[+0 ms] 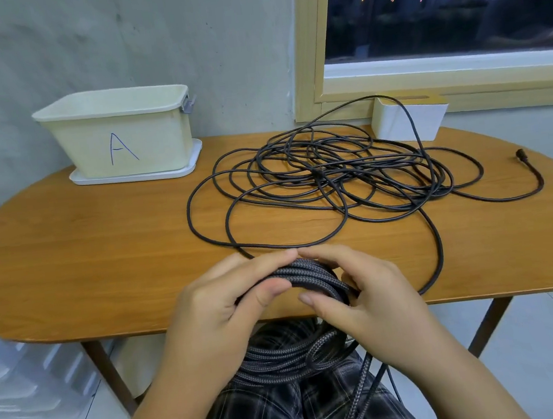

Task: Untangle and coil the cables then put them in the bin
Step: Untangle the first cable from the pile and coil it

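A coil of dark braided cable hangs over the table's near edge, its lower loops above my lap. My left hand grips the coil's top from the left, thumb across the strands. From the right, my right hand holds the same coil with its fingers curled round it. A thin black cable lies in a loose tangle on the table's right half, and one strand runs from it to my right hand. Its plug end lies at the far right. The cream bin marked "A" stands at the back left.
The oval wooden table stands against a grey wall. The bin sits on a white tray. A white box stands at the back right under the window frame. More braided cable ends hang down past my checked trousers.
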The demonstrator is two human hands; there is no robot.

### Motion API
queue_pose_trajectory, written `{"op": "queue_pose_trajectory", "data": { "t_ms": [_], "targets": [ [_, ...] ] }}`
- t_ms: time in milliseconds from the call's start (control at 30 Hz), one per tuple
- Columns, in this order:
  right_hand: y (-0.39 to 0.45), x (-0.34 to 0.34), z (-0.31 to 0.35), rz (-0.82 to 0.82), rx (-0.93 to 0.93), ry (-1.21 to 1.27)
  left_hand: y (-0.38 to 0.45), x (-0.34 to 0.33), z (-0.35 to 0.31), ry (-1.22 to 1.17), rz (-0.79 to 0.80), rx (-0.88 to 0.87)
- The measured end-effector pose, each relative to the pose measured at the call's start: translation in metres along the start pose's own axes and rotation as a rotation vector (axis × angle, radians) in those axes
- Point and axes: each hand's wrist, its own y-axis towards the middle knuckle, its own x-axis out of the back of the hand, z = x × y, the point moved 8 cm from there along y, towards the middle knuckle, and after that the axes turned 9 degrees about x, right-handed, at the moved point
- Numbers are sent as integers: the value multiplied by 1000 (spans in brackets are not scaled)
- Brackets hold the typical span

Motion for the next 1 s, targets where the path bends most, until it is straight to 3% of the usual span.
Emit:
{"op": "queue_pose_trajectory", "data": {
  "t_ms": [267, 533, 700, 833, 1000],
  "targets": [
    [-1, 8, 1, -58, -20, 140, 0, 11, -8, -135, -115, -6],
    [0, 18, 12, -139, -6, 255, 4, 13, 0, -254, -129, 26],
    [2, 14, 9, -129, -25, 255, 8, 5, 4, 3, 67, 12],
    [4, -6, 19, 8, 123, 9, 7, -19, 1, 231, 226, -13],
    [3, 0, 19, -66, 116, -15, 5, -18, 3, 217, 141, -41]
  ]
}}
